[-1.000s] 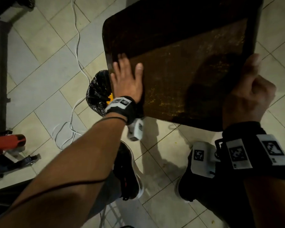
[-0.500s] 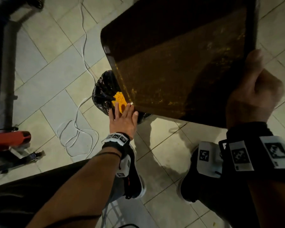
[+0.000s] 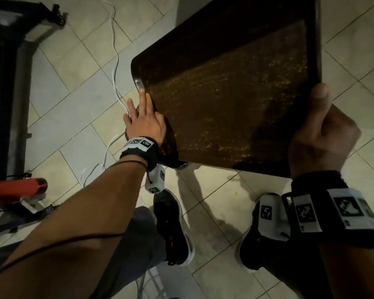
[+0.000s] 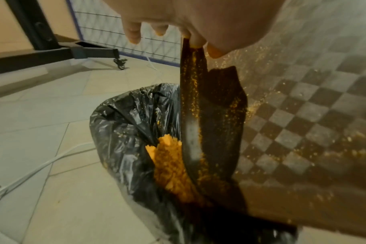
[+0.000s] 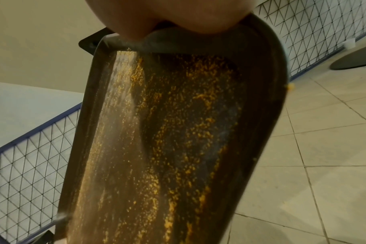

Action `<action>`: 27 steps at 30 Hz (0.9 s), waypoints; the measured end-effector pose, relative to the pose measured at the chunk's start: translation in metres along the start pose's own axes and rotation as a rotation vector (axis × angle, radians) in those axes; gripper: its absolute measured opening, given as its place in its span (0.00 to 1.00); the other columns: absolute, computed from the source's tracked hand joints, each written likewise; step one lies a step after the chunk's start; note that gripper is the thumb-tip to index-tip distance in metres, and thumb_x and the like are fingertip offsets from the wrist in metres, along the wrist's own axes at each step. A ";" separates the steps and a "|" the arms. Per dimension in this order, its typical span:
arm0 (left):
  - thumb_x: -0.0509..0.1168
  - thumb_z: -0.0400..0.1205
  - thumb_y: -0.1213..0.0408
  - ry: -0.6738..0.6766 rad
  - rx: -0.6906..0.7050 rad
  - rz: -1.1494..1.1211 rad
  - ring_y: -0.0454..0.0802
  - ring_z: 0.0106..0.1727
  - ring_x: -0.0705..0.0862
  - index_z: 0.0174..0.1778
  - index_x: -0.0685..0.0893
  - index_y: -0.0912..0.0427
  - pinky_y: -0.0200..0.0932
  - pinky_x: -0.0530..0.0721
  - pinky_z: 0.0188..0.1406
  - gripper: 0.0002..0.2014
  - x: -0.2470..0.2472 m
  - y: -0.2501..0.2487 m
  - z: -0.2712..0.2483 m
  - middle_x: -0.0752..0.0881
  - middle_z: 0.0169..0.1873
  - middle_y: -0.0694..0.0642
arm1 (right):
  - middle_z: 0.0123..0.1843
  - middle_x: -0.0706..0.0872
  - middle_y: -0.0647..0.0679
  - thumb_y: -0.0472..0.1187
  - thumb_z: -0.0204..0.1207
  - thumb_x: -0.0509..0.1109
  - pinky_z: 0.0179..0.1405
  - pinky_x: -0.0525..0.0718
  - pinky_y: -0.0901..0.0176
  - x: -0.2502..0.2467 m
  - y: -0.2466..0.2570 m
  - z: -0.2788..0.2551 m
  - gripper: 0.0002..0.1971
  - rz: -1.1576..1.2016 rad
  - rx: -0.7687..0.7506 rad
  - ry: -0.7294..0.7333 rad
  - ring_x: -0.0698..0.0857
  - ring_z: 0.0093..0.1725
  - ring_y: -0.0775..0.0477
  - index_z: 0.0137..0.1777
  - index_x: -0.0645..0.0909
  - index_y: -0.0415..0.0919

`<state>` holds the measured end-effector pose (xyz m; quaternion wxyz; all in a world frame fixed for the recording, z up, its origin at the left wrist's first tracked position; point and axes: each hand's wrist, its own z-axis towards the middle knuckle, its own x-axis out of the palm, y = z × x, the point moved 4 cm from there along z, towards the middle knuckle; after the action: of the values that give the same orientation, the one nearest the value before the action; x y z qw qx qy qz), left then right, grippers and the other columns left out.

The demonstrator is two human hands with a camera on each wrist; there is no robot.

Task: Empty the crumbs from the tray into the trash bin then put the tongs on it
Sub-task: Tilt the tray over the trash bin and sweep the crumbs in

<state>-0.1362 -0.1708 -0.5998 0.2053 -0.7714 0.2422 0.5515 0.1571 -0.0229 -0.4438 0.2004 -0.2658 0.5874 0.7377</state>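
Orange crumbs point(image 4: 169, 165) now heaped in trash bin point(image 4: 123, 118); tray point(image 3: 235, 100) tilted above it, gripped at near corner by right hand point(image 3: 320, 137); left hand point(image 3: 145, 124), flat-fingered, back up on the left rim from below; dust remaining, more sweeping likely

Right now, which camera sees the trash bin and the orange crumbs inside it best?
The left wrist view: the trash bin, lined with black plastic, sits open under the tilted tray, with a heap of orange crumbs inside. In the head view the left hand and tray hide nearly all of it. The right wrist view shows only the tray, no bin.
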 end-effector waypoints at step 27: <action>0.47 0.88 0.50 0.243 0.160 -0.171 0.60 0.88 0.44 0.88 0.51 0.50 0.61 0.53 0.85 0.31 0.057 -0.016 -0.088 0.49 0.88 0.49 | 0.26 0.73 0.35 0.58 0.86 0.52 0.26 0.64 0.51 -0.019 0.019 0.002 0.30 0.119 -0.006 -0.070 0.70 0.26 0.39 0.29 0.69 0.35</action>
<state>-0.0450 -0.2179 -0.6261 0.2814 -0.8313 0.2419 0.4139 0.1603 -0.0249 -0.4171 0.1758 -0.2053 0.5923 0.7590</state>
